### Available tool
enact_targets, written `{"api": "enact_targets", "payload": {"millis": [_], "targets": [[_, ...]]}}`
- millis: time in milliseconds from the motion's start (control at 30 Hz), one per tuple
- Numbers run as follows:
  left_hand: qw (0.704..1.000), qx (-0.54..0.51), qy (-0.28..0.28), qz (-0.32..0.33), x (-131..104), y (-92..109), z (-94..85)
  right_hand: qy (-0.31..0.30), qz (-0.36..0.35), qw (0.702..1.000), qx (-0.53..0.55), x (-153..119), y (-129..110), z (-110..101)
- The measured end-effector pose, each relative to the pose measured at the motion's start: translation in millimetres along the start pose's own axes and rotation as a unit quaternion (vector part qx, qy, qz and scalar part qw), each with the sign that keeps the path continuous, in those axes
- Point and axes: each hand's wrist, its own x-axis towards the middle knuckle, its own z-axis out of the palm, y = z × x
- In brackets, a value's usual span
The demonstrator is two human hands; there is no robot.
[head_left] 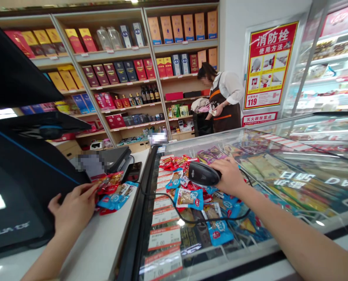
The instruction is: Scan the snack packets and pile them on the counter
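Note:
My right hand (231, 175) is wrapped round a black barcode scanner (203, 173), whose head points left over a heap of snack packets. Blue-and-clear packets (189, 198) and red ones (178, 163) lie loose on the glass freezer lid (317, 195). The scanner's black cable (188, 221) loops across the glass. On the white counter, my left hand (75, 207) has its fingers closed at the edge of a small bunch of red and blue snack packets (116, 195); its thumb is hidden. Its outer fingers stick out to the left.
A black checkout terminal (18, 187) stands at the left on the white counter (103, 242). A dark phone (132, 171) lies behind the packets. Price labels (164, 238) line the freezer's left edge. A person in an apron (225, 101) stands by the shelves (129, 84).

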Motion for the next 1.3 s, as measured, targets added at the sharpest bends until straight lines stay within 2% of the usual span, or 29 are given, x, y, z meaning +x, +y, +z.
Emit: {"api": "enact_targets", "payload": {"millis": [167,267,367,433,500,600,733,833,933,1033,1100,1200,1300], "targets": [[0.998,0.028,-0.046,0.027,2.1,-5.8,6.5,0.004,0.017,1.0,0.002,0.1,1.5,2.7],[0.999,0.004,-0.022,0.027,4.4,-1.4,4.5,-0.003,0.03,1.0,-0.005,0.7,4.1,4.6],[0.999,-0.043,0.017,0.026,9.6,13.7,5.0,-0.002,0.043,0.999,-0.018,1.3,7.3,6.4],[0.996,-0.092,-0.003,0.02,16.8,32.2,10.9,0.004,0.049,0.998,-0.027,1.5,9.0,7.5],[0.985,-0.162,-0.053,0.018,25.7,58.6,21.1,0.01,0.051,0.998,-0.028,1.6,9.9,8.3],[0.954,-0.264,-0.142,0.033,34.9,110.2,39.1,0.015,0.052,0.998,-0.023,1.8,10.0,8.6],[0.863,-0.367,-0.338,0.083,27.5,176.8,57.5,0.019,0.063,0.998,-0.018,2.8,9.2,6.9],[0.819,-0.355,-0.421,0.159,11.3,204.0,65.2,0.008,0.069,0.997,-0.019,3.8,8.9,5.3],[0.811,-0.305,-0.445,0.225,-4.0,210.3,68.2,-0.002,0.074,0.997,-0.016,4.4,9.1,4.5],[0.82,-0.277,-0.434,0.25,-12.4,207.5,67.9,-0.009,0.072,0.997,-0.012,4.4,9.4,4.2],[0.823,-0.282,-0.425,0.249,-13.6,205.1,67.0,-0.01,0.072,0.997,-0.014,4.4,9.5,3.9],[0.812,-0.317,-0.431,0.235,-10.3,202.2,64.9,-0.013,0.08,0.996,-0.024,4.8,9.7,3.7],[0.8,-0.36,-0.444,0.183,-4.6,199.3,63.5,-0.018,0.094,0.995,-0.029,5.1,10.3,4.3]]}}
